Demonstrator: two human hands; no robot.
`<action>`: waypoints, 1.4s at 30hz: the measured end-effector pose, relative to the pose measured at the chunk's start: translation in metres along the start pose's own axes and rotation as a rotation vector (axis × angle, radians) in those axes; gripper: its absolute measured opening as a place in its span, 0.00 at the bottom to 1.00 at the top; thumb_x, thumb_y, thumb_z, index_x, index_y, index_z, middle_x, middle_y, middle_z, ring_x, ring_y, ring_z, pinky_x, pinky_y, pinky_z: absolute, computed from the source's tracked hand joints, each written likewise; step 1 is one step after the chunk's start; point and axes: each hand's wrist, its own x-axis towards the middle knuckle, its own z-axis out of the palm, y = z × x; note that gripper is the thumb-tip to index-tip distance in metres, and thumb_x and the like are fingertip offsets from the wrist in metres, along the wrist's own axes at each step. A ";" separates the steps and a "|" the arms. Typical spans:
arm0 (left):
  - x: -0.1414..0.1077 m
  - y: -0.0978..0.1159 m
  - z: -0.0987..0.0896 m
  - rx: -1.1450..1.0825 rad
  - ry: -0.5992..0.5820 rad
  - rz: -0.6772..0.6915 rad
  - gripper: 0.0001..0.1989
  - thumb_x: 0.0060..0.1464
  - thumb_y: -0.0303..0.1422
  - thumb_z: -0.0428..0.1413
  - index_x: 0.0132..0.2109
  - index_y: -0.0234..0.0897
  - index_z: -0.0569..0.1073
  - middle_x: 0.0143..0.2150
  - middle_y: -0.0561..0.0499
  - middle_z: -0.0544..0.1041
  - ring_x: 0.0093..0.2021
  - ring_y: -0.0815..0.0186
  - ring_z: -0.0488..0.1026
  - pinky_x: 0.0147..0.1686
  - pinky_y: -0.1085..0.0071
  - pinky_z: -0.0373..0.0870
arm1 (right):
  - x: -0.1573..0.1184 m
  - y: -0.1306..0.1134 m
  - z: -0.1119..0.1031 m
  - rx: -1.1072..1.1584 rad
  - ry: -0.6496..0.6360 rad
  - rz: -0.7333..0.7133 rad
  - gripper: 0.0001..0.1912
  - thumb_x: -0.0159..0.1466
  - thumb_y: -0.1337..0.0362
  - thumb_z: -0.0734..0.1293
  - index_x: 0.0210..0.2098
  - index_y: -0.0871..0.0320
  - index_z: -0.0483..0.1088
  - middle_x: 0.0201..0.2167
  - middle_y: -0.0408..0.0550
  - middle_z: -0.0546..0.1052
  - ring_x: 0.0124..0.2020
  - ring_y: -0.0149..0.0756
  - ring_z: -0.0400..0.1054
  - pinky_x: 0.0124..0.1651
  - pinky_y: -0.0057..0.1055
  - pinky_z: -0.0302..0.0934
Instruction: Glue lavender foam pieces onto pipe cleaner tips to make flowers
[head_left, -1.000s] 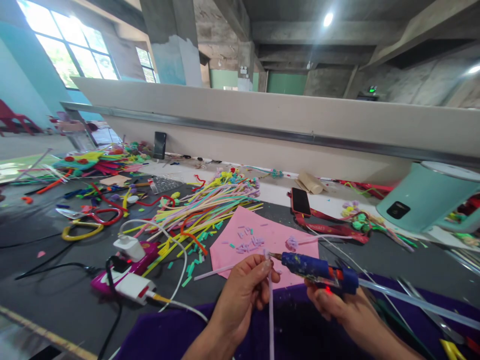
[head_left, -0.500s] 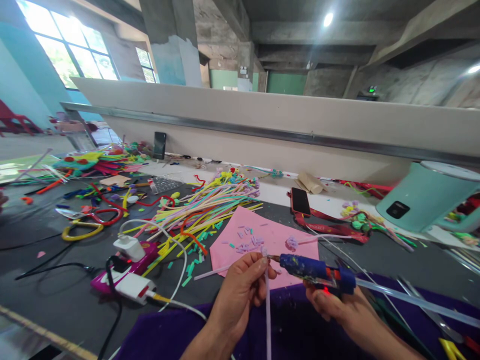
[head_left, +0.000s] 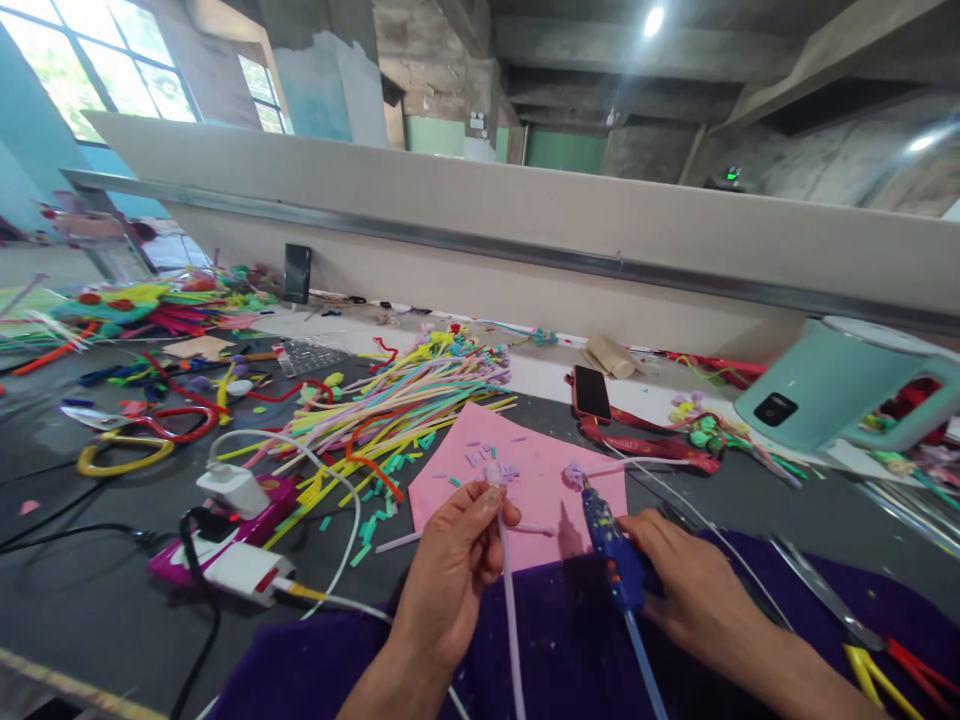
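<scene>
Dark desk [head_left: 90,610]: pink sheet [head_left: 544,482] with one lilac blossom [head_left: 574,474], apparently finished, and loose lilac bits [head_left: 472,460], seemingly unused; left hand [head_left: 448,570], grip pinching lilac stem [head_left: 513,620], its head [head_left: 493,474], likely part-built, over the sheet; right hand [head_left: 694,575], grip wrapped round glue gun [head_left: 606,535], nozzle [head_left: 586,484] near that blossom

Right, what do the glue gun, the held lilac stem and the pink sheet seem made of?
Glue gun: probably hard plastic; rigid, moulded-looking blue body.
Lilac stem: perhaps pipe-cleaner fibre; matt, soft-looking surface.
Pink sheet: paper or thin foam, unclear which; flat, matt, straight edges.
</scene>
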 end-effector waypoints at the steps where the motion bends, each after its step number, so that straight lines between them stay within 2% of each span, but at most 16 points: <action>1: 0.000 0.000 0.000 0.003 0.000 -0.002 0.07 0.51 0.32 0.55 0.28 0.33 0.69 0.23 0.56 0.70 0.14 0.83 0.55 0.11 0.85 0.49 | -0.003 0.002 0.005 -0.007 -0.020 0.022 0.27 0.50 0.75 0.60 0.49 0.58 0.59 0.43 0.52 0.68 0.43 0.42 0.64 0.43 0.38 0.60; 7: 0.000 0.001 0.001 -0.016 0.008 -0.004 0.06 0.50 0.32 0.56 0.29 0.33 0.68 0.24 0.56 0.72 0.13 0.83 0.55 0.11 0.85 0.48 | -0.013 0.002 0.015 -0.027 -0.120 0.093 0.26 0.51 0.74 0.61 0.50 0.57 0.59 0.43 0.52 0.67 0.43 0.42 0.64 0.43 0.38 0.60; 10: 0.000 0.001 0.001 -0.028 0.028 -0.015 0.06 0.50 0.32 0.56 0.30 0.34 0.68 0.24 0.56 0.72 0.13 0.83 0.56 0.11 0.85 0.49 | -0.009 0.000 0.007 -0.058 -0.131 0.076 0.23 0.54 0.69 0.63 0.50 0.56 0.60 0.43 0.52 0.67 0.41 0.42 0.65 0.42 0.37 0.61; 13: 0.000 0.000 0.000 -0.007 0.032 -0.013 0.06 0.51 0.32 0.55 0.29 0.34 0.68 0.24 0.56 0.72 0.13 0.83 0.56 0.12 0.85 0.50 | 0.004 -0.002 -0.010 -0.138 -0.121 0.030 0.18 0.56 0.64 0.65 0.46 0.54 0.64 0.41 0.50 0.69 0.40 0.42 0.65 0.41 0.37 0.60; 15: 0.001 0.001 0.000 0.011 0.028 -0.010 0.07 0.51 0.32 0.55 0.29 0.33 0.69 0.23 0.56 0.71 0.13 0.83 0.56 0.12 0.85 0.50 | 0.020 -0.006 -0.022 -0.191 -0.084 -0.012 0.12 0.59 0.64 0.62 0.44 0.54 0.67 0.39 0.50 0.71 0.39 0.42 0.66 0.40 0.36 0.59; 19: 0.003 0.004 -0.004 -0.021 0.054 0.015 0.08 0.50 0.33 0.56 0.28 0.32 0.69 0.23 0.56 0.71 0.13 0.83 0.55 0.11 0.85 0.49 | 0.071 -0.015 -0.034 -0.260 -0.102 -0.142 0.11 0.63 0.65 0.58 0.41 0.55 0.70 0.36 0.49 0.73 0.38 0.39 0.68 0.37 0.31 0.58; 24: 0.006 0.009 -0.010 -0.089 0.097 0.058 0.06 0.49 0.32 0.57 0.29 0.33 0.70 0.23 0.57 0.71 0.13 0.83 0.56 0.10 0.85 0.50 | 0.143 -0.015 -0.019 -0.306 -0.133 -0.150 0.13 0.64 0.65 0.56 0.37 0.57 0.72 0.35 0.50 0.75 0.35 0.40 0.70 0.31 0.29 0.56; 28: 0.006 0.012 -0.011 -0.069 0.097 0.057 0.06 0.50 0.32 0.56 0.29 0.34 0.69 0.23 0.56 0.71 0.13 0.82 0.57 0.11 0.85 0.51 | 0.176 -0.012 -0.004 -0.309 -0.171 -0.164 0.12 0.62 0.66 0.58 0.34 0.59 0.73 0.35 0.53 0.76 0.36 0.41 0.70 0.31 0.28 0.56; 36: 0.002 0.018 -0.012 -0.155 0.103 0.062 0.05 0.49 0.31 0.57 0.30 0.34 0.69 0.23 0.56 0.71 0.13 0.82 0.56 0.11 0.85 0.52 | 0.175 -0.014 0.009 -0.230 -0.254 -0.249 0.11 0.60 0.67 0.60 0.38 0.54 0.73 0.36 0.46 0.77 0.38 0.36 0.70 0.34 0.25 0.55; 42: 0.002 0.017 -0.012 -0.164 0.107 0.052 0.05 0.49 0.31 0.57 0.31 0.33 0.69 0.23 0.56 0.71 0.14 0.82 0.57 0.12 0.86 0.52 | 0.177 -0.020 0.022 -0.173 -0.267 -0.273 0.12 0.62 0.66 0.59 0.41 0.54 0.72 0.38 0.46 0.76 0.39 0.35 0.68 0.37 0.25 0.55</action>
